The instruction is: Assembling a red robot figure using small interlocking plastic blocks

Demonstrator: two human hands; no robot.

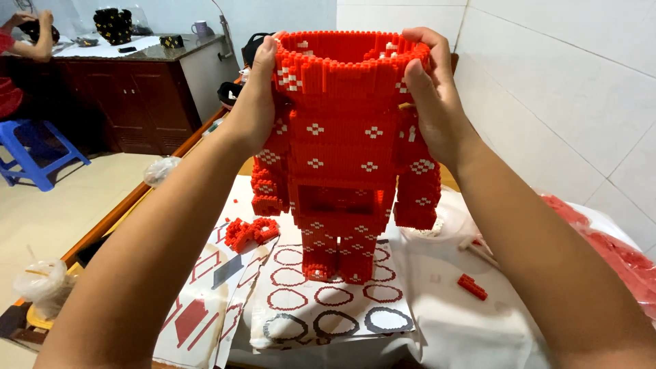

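Observation:
A tall red brick-built figure body [345,147] with white flower-like dots, two arms and two legs stands upright on printed instruction sheets [328,304]. Its top is open and hollow, with no head on it. My left hand [256,102] grips the upper left side at the shoulder. My right hand [434,102] grips the upper right side, thumb over the rim. A small built red ring piece [251,231] lies left of the figure's legs. One loose red brick [472,286] lies on the white cloth to the right.
A bag of red bricks [618,256] lies at the far right beside the tiled wall. Clear plastic bags [44,283] sit at the left table edge. Behind, a dark cabinet [130,96] with a mug, a blue stool [31,154], and another person's arm at the top left.

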